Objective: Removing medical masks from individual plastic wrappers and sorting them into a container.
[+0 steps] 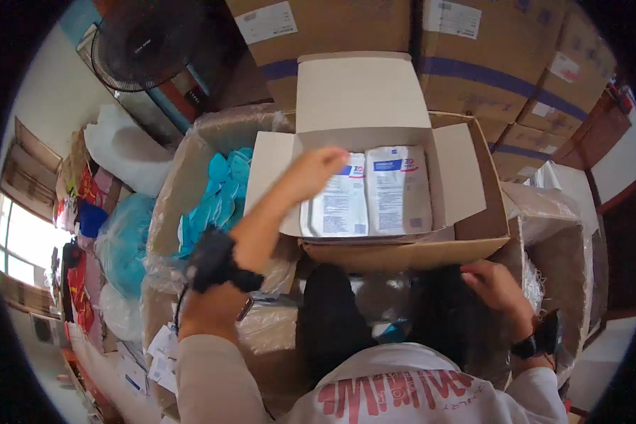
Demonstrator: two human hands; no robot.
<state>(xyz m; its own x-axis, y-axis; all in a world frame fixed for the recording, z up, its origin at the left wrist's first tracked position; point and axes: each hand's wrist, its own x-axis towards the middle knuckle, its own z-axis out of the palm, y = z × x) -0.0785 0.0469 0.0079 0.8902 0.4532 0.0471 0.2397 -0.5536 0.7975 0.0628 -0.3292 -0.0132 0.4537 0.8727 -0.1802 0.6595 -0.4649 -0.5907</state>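
Open cardboard box with white inner carton (360,92)
Two white flat packets (367,192) are laid side by side on the carton's floor, the left one toward the near-left corner, the right one toward the right wall

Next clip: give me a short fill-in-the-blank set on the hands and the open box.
1. The left hand reaches into the open cardboard box, over the flat ____ packets.
2. The right hand rests at the box's ____ edge, nearest the person.
3. To the left of the box, a plastic-lined carton holds ____ gloves.
4. Each wrist wears a ____ band.

Missing words: white; front; blue; black
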